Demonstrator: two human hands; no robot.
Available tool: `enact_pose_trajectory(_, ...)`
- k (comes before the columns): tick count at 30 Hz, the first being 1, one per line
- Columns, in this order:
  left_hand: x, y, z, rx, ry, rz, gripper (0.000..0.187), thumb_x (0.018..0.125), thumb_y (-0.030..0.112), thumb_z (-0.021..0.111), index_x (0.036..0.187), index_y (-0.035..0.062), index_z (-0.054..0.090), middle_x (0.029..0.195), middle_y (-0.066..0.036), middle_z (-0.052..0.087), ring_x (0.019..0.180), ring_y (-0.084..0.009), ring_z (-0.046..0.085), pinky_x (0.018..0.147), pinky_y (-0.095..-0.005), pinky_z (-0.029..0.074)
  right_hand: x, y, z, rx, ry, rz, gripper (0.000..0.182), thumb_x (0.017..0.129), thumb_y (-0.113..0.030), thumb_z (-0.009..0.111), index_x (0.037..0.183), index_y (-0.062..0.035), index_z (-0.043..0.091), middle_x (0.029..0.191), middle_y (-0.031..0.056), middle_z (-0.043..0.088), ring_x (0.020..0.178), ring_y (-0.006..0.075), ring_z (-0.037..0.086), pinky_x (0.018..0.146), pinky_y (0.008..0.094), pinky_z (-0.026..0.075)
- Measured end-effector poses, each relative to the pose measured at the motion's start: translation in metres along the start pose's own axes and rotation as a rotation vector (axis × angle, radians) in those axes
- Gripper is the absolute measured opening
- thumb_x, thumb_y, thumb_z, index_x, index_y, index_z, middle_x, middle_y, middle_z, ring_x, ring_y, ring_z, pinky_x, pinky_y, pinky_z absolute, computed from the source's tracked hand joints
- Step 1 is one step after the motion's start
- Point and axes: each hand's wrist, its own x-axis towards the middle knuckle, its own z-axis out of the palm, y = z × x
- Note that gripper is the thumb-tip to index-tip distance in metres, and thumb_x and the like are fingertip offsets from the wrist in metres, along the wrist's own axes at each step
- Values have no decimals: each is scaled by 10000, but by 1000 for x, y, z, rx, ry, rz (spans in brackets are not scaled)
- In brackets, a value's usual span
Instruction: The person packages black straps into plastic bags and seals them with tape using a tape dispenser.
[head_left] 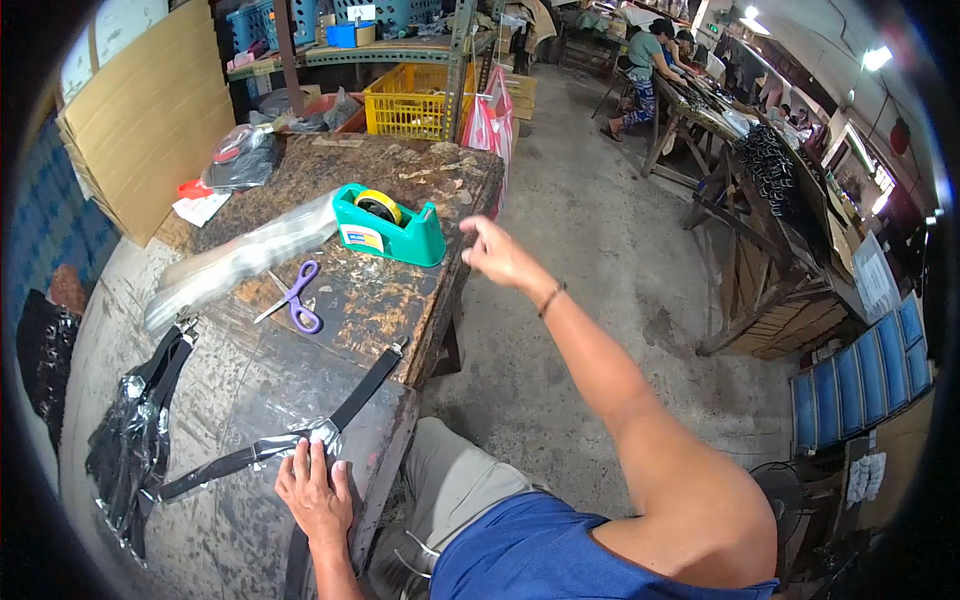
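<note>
My left hand (315, 492) lies flat on the worn table (250, 380), fingers spread, pressing a black strap (365, 388) in a clear plastic wrap near the front edge. My right hand (497, 255) is stretched out in the air with its fingers apart and nothing in it, just right of a green tape dispenser (388, 226) holding a yellow roll. Purple-handled scissors (296, 297) lie between the dispenser and the strap.
A stack of clear plastic bags (240, 262) lies left of the scissors. More bagged black straps (130, 440) sit at the left edge. A yellow crate (410, 100) and shelves stand behind. Other people work at benches far right.
</note>
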Motion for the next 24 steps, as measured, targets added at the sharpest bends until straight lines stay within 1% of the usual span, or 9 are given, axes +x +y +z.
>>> enact_pose_trajectory(1,-1,1,-1,4,-2,-6,442,936,266,663,1340,90,649,1423,-131,582,1300,-371,490,1111,-488,339,-19,0,4,79,-38,17,499,882,-169,711,1332,-39,540,774,21,601,727,126,586,702,327,499)
enact_pose_trajectory(6,1,0,0,17,79,55,444,911,328,699,1291,102,669,1399,-100,608,1225,-382,521,1057,-487,378,-81,-42,23,345,-269,40,433,911,-80,683,1319,-31,544,819,-49,577,755,46,525,679,244,452)
enact_pose_trajectory(8,1,1,-2,18,66,43,443,911,339,700,1292,116,668,1399,-82,604,1228,-363,525,1047,-480,382,-92,-53,36,502,-369,104,425,915,-51,667,1315,-13,529,825,-39,581,758,44,528,684,233,446)
enact_pose_trajectory(9,1,3,-6,-4,33,17,444,918,325,698,1309,116,665,1399,-91,606,1240,-365,524,1065,-483,372,-97,-57,38,459,-432,116,409,936,-66,641,1328,-49,527,851,-26,575,783,60,540,731,252,473)
enact_pose_trajectory(12,3,5,-6,-23,17,-10,451,922,323,698,1327,125,667,1396,-98,611,1255,-362,527,1084,-485,363,-104,-61,51,491,-521,144,375,941,-71,636,1299,-35,529,851,-23,573,792,60,541,743,249,471)
enact_pose_trajectory(13,3,6,-5,-32,23,-11,447,921,326,699,1322,128,672,1398,-97,611,1256,-361,528,1084,-485,364,-106,-66,55,520,-535,156,346,931,-86,643,1254,-18,539,853,-23,569,782,58,517,711,244,441)
enact_pose_trajectory(15,4,5,-6,-40,27,-8,441,920,332,700,1315,136,682,1404,-94,611,1262,-358,529,1083,-483,367,-106,-73,61,504,-570,134,331,932,-84,641,1242,-21,543,858,-25,566,785,58,515,716,244,440)
enact_pose_trajectory(16,3,3,-4,-5,55,25,446,922,353,697,1308,129,678,1393,-79,607,1247,-326,524,1046,-465,382,-107,-76,65,486,-586,118,316,933,-83,640,1229,-24,548,863,-27,562,789,58,513,722,243,439)
enact_pose_trajectory(24,3,3,-4,-20,54,19,467,920,364,701,1326,138,658,1383,-84,613,1243,-321,529,1038,-480,391,-108,-90,81,477,-691,82,252,939,-85,640,1174,-37,561,874,-31,544,806,52,502,725,239,435)
